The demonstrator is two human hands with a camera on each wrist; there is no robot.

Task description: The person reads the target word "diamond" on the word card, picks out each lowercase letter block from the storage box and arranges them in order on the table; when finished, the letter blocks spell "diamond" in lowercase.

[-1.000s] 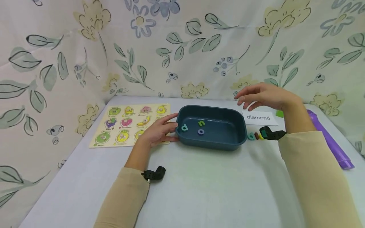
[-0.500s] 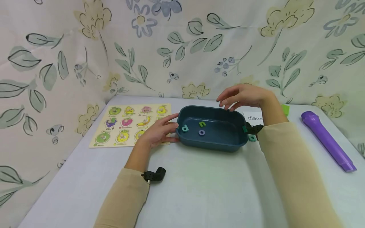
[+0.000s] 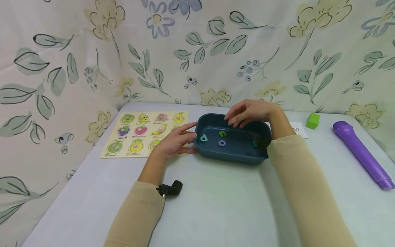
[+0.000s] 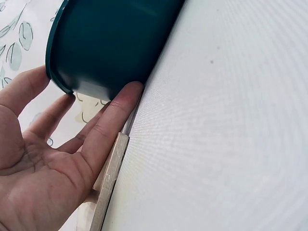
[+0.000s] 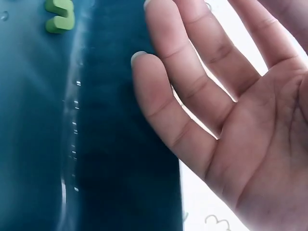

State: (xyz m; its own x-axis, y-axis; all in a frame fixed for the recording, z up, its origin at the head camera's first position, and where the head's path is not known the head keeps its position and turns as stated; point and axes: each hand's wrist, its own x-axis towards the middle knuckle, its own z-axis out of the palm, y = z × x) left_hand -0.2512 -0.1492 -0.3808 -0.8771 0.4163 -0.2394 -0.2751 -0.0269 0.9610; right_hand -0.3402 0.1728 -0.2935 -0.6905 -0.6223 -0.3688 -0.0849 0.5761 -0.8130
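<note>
A dark teal rectangular tub [image 3: 229, 157] stands on the table. In it lie a teal letter [image 3: 204, 138] at the left, a green letter n [image 3: 222, 134] and a purple letter o [image 3: 222, 143]. My left hand [image 3: 172, 143] touches the tub's left end with spread, mostly straight fingers; the left wrist view has fingertips against its outer wall. Over the tub's far side, my right hand [image 3: 253, 111] hangs with relaxed fingers pointing down and left. In the right wrist view nothing is between those fingers, and the green n [image 5: 61, 17] lies beyond them.
A fruit picture board [image 3: 146, 137] lies left of the tub. To the right, a white word card [image 3: 301, 130] is partly behind my right arm. A green block [image 3: 313, 120] and a purple toy microphone [image 3: 362, 153] lie farther right. A flowered cloth hangs behind.
My right hand has moved left and slightly down, from above the word card to over the tub. Its forearm now hides the letters beside the tub. The left hand stays on the tub's end.
</note>
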